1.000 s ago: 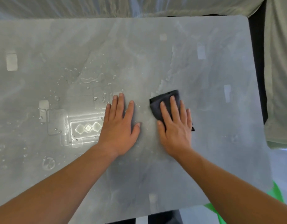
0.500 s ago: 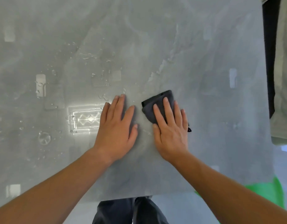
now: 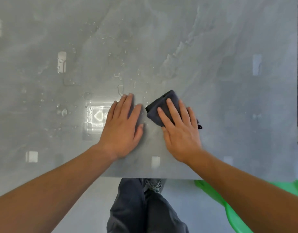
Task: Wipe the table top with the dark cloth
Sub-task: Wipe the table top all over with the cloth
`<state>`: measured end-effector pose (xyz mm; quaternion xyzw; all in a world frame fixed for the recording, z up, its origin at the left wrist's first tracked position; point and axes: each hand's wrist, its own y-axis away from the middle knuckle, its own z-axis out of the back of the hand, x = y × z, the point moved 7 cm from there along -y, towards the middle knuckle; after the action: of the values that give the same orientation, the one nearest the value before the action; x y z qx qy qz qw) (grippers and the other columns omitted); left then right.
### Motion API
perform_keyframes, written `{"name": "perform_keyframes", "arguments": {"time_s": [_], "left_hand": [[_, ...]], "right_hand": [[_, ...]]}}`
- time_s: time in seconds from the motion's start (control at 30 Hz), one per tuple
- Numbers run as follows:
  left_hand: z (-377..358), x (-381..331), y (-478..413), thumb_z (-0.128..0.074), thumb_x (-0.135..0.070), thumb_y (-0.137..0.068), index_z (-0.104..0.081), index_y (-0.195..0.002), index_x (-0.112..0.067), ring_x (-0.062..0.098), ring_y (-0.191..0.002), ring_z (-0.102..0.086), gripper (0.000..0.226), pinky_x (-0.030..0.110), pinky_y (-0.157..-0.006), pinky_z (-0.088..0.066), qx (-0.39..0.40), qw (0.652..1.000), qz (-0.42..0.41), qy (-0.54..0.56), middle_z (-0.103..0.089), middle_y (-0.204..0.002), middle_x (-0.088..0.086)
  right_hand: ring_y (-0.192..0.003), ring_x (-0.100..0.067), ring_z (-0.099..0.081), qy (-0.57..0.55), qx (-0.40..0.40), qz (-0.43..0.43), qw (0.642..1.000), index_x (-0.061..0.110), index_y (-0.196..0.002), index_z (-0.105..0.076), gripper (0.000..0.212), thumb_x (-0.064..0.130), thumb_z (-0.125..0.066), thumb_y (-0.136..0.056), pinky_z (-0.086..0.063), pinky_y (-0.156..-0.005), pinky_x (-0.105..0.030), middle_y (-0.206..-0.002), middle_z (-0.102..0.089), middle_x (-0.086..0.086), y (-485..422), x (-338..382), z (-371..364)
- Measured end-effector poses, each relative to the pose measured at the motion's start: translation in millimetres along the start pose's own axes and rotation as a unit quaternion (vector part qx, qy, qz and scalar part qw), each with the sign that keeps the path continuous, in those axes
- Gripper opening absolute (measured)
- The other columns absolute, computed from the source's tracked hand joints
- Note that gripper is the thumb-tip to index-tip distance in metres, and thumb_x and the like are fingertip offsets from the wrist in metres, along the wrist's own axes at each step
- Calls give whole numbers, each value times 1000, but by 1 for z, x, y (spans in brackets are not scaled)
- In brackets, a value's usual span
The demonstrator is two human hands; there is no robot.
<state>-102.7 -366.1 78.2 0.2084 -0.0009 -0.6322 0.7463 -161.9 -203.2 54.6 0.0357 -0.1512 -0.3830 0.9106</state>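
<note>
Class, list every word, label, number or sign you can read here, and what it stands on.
None can be read.
The dark cloth: no legible label; its small black tab is too small to tell.
The table top: only water drops and a bright reflection with diamond shapes, no writing.

Both forearms are bare and reach forward over the near edge, converging slightly. Left hand (image 3: pixel 123 128): palm down, flat on the bench (image 3: pixel 229 98), fingers straight and close together, thumb spread toward the other hand. Right hand (image 3: pixel 180 132): palm down, just beside the left and not touching it, fingers straight and slightly fanned, pressing flat on the cloth (image 3: pixel 157 109), thumb drawn in near the index finger. Both wrists lie in line with their forearms.
</note>
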Motion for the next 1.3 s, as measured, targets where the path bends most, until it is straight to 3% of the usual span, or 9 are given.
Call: {"name": "perform_keyframes", "arguments": {"time_s": [0.1, 0.27, 0.4, 0.5, 0.73, 0.87, 1.0, 1.2, 1.3], "left_hand": [[-7, 0, 19, -29, -44, -99, -31, -150, -14, 33, -152, -2, 59, 47, -123, -6, 15, 1000, 11, -5, -9, -164, 19], [-20, 5, 34, -27, -47, -100, -16, -157, -18, 29, -152, 11, 64, 45, -123, 1, 39, 999, 25, -10, 5, -166, 14], [-19, 6, 32, -24, -48, -99, -15, -157, -22, 28, -153, 11, 64, 42, -122, 5, 39, 999, 33, -7, 6, -166, 12], [-19, 7, 33, -20, -47, -97, -16, -157, -22, 28, -153, 8, 65, 42, -121, 4, 40, 999, 27, -6, 5, -166, 12], [-25, 14, 34, -22, -48, -103, -6, -159, -26, 23, -151, 18, 62, 35, -118, 14, 38, 999, 7, 1, 15, -166, 8], [-26, 14, 34, -23, -49, -103, -4, -159, -24, 22, -150, 22, 64, 36, -119, 15, 41, 999, -2, 5, 18, -165, 7], [-21, 17, 41, -29, -43, -103, -12, -158, -20, 21, -151, 17, 62, 37, -122, 10, 31, 999, -17, 20, 10, -166, 9], [-23, 32, 64, -22, -47, -98, -19, -156, -21, 22, -152, 15, 64, 45, -123, 8, 22, 1000, -3, 12, 4, -167, 10], [-23, 42, 70, -22, -48, -98, -20, -156, -21, 23, -152, 14, 64, 46, -123, 7, 26, 1000, 2, 1, 3, -167, 10]], "right_hand": [[-153, -35, -13, 13, 14, 3, 1000, 28, -157, -28, 55, 35, -35, -102, -11, -123, -54, -168, -13, -2, -5, -28, 6], [-154, -35, -6, -59, -47, -211, 975, 28, -158, -23, 59, 34, -33, -101, -7, -124, -53, -169, -8, -3, 5, -45, 13], [-153, -39, -10, -10, 3, -53, 999, 24, -157, -28, 59, 36, -38, -100, -15, -121, -59, -168, -13, -8, 49, 22, -14], [-153, -36, -14, 6, 12, 33, 999, 26, -155, -32, 57, 38, -38, -100, -15, -121, -58, -167, -17, -4, 56, 15, -15], [-154, -32, -6, -73, -77, -251, 962, 28, -158, -25, 60, 34, -37, -100, -4, -124, -51, -169, -10, -1, 43, -28, 1], [-153, -37, -11, -39, -49, -139, 988, 24, -157, -29, 59, 37, -40, -101, -9, -123, -55, -167, -16, -5, 74, 36, -20], [-153, -35, -15, -14, -31, -44, 998, 22, -155, -34, 55, 37, -43, -102, -13, -122, -56, -166, -22, -5, 86, 28, -23], [-155, -30, -6, -67, -82, -243, 964, 27, -158, -24, 59, 31, -38, -101, -2, -125, -49, -168, -13, 0, 74, 11, -17], [-155, -32, -5, -47, -58, -215, 974, 28, -158, -25, 59, 34, -39, -101, -7, -124, -53, -168, -11, -2, 89, 62, -33]]}}
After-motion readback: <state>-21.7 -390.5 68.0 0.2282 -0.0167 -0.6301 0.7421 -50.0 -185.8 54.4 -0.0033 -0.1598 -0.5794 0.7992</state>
